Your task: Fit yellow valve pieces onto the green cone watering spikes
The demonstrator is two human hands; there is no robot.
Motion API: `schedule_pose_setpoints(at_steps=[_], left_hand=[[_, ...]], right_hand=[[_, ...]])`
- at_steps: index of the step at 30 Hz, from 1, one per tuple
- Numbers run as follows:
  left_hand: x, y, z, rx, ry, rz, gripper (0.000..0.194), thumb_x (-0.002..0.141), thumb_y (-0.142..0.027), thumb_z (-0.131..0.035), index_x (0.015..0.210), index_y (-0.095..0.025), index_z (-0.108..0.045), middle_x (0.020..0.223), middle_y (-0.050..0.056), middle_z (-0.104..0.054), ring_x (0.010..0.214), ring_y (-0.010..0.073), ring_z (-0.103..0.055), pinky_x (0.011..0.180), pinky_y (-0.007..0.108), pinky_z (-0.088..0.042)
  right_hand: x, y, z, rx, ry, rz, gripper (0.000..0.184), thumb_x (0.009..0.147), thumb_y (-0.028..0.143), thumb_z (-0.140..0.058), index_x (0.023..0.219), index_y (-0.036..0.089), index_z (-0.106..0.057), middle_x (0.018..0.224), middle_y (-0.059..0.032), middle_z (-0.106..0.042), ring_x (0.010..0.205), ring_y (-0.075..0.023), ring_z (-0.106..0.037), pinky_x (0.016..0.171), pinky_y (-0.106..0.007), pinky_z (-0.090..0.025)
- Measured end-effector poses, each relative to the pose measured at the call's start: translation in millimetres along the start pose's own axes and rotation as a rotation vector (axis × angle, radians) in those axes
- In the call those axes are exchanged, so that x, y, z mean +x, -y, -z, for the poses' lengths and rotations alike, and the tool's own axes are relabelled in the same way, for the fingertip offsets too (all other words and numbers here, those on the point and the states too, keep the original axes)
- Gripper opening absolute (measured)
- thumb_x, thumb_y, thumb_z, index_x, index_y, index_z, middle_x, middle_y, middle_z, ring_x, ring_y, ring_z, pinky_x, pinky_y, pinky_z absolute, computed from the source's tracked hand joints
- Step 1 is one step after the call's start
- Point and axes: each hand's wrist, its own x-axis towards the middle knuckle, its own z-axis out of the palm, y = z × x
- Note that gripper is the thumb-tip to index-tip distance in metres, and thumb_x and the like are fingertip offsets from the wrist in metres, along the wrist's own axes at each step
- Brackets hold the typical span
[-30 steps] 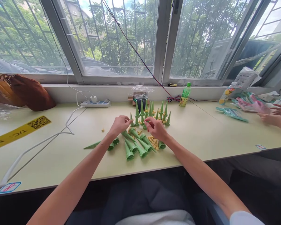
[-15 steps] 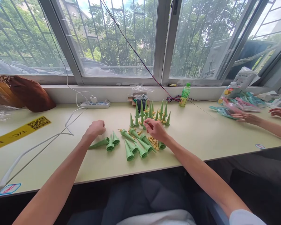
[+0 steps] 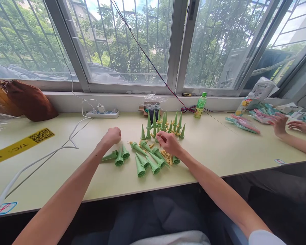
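So, my left hand [image 3: 113, 136] is curled up like a fist over the table [image 3: 206, 149], and I can't tell if something is tucked inside. Just in front of it, three loose green plastic spikes [image 3: 119, 160] lie on their sides. My right hand [image 3: 167, 142] has its thumb and fingertips close together, right by the standing green spikes [image 3: 148, 119]; whether it grips anything, I can't see. Those stand on their wide ends, probably because that way they don't tip over. Nearer me, more lying green spikes [image 3: 140, 168] have their big round holes facing me, maybe so they are easy to grab. Little yellow pegs [image 3: 171, 159] sit in a heap between, in reach of my right hand.

The table top is pale and smooth. Behind it are a drink bottle [image 3: 200, 106], a white power strip [image 3: 108, 115] and big windows [image 3: 127, 47] with bars and trees outside. Off to my right, another person's hands [image 3: 279, 126] are near pink and teal packs [image 3: 246, 124].
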Motion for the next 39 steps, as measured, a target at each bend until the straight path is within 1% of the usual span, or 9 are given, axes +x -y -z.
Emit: schedule_pose_setpoints(at_steps=[3,6,9,13,17,21,26,31,39], left_hand=[[0.5,-14.8,-1.3,-0.035,-0.074,-0.087,0.023,0.063,-0.005,-0.051,0.071,-0.015,-0.07,0.089,0.013,-0.072,0.091,0.0268,-0.067,0.078,0.031,-0.053],[-2.7,-27.5,-7.6,-0.082,-0.179,-0.176,0.033,0.073,-0.009,-0.046,0.091,-0.014,-0.073,0.105,0.013,-0.07,0.096,0.0232,-0.066,0.09,0.031,-0.05],[-6.5,-32.1,-17.2,-0.221,-0.301,-0.306,0.032,0.08,-0.016,-0.043,0.09,-0.011,-0.073,0.097,0.014,-0.07,0.087,0.0227,-0.067,0.087,0.033,-0.053],[-12.6,-28.4,-26.2,-0.363,-0.324,-0.32,0.029,0.083,-0.027,-0.046,0.084,-0.013,-0.072,0.09,0.013,-0.071,0.081,0.0216,-0.067,0.08,0.032,-0.057],[-24.6,-28.5,-25.0,-0.525,-0.378,-0.36,0.027,0.085,-0.032,-0.049,0.084,-0.015,-0.07,0.088,0.009,-0.07,0.08,0.0179,-0.068,0.078,0.028,-0.06],[-37.8,-38.5,-19.7,-0.621,-0.388,-0.489,0.027,0.088,-0.034,-0.051,0.087,-0.014,-0.069,0.091,0.008,-0.066,0.078,0.0149,-0.068,0.074,0.026,-0.061],[-51.5,-57.0,-17.9,-0.562,-0.409,-0.606,0.022,0.089,-0.03,-0.051,0.085,-0.016,-0.067,0.093,0.006,-0.067,0.079,0.0139,-0.064,0.075,0.028,-0.061],[-59.1,-69.2,-21.8,-0.548,-0.347,-0.745,0.022,0.091,-0.025,-0.049,0.083,-0.016,-0.067,0.092,0.007,-0.067,0.077,0.0132,-0.063,0.074,0.027,-0.058],[-58.3,-69.5,-29.2,-0.56,-0.279,-0.787,0.021,0.092,-0.027,-0.051,0.09,-0.016,-0.069,0.101,0.008,-0.068,0.084,0.0148,-0.066,0.08,0.029,-0.057]], right_hand=[[0.2,0.6,0.4,-0.003,0.003,0.005,0.022,0.096,0.032,-0.045,0.085,0.018,-0.057,0.055,0.003,-0.053,0.047,-0.01,-0.044,0.053,-0.024,-0.034],[-0.3,0.5,0.5,-0.013,-0.001,0.011,0.022,0.096,0.031,-0.045,0.084,0.018,-0.058,0.055,0.003,-0.053,0.048,-0.01,-0.044,0.054,-0.024,-0.034],[-0.5,1.2,0.8,-0.017,-0.005,0.011,0.022,0.095,0.031,-0.045,0.081,0.018,-0.057,0.055,0.0032,-0.052,0.048,-0.0099,-0.044,0.054,-0.024,-0.034],[0.3,2.7,1.7,-0.024,-0.001,0.021,0.022,0.095,0.029,-0.046,0.079,0.018,-0.057,0.055,0.0035,-0.051,0.049,-0.0094,-0.043,0.054,-0.023,-0.034],[0.4,1.9,2.0,-0.037,0.009,0.019,0.022,0.094,0.029,-0.046,0.079,0.018,-0.057,0.055,0.0038,-0.05,0.049,-0.0093,-0.042,0.053,-0.023,-0.033],[-0.4,0.9,1.6,-0.047,0.007,0.021,0.022,0.094,0.029,-0.046,0.079,0.018,-0.058,0.055,0.0036,-0.051,0.049,-0.0094,-0.043,0.054,-0.023,-0.034],[-0.5,1.5,1.4,-0.069,0.01,0.011,0.023,0.094,0.03,-0.046,0.08,0.018,-0.059,0.055,0.0035,-0.051,0.049,-0.0096,-0.043,0.053,-0.023,-0.034],[-0.8,1.5,1.0,-0.076,0.005,0.027,0.024,0.094,0.03,-0.047,0.078,0.018,-0.059,0.055,0.003,-0.052,0.05,-0.0098,-0.043,0.055,-0.023,-0.034],[-2.0,-1.6,3.8,-0.065,-0.027,0.014,0.024,0.094,0.03,-0.048,0.078,0.018,-0.06,0.055,0.0028,-0.053,0.049,-0.01,-0.044,0.055,-0.024,-0.036]])
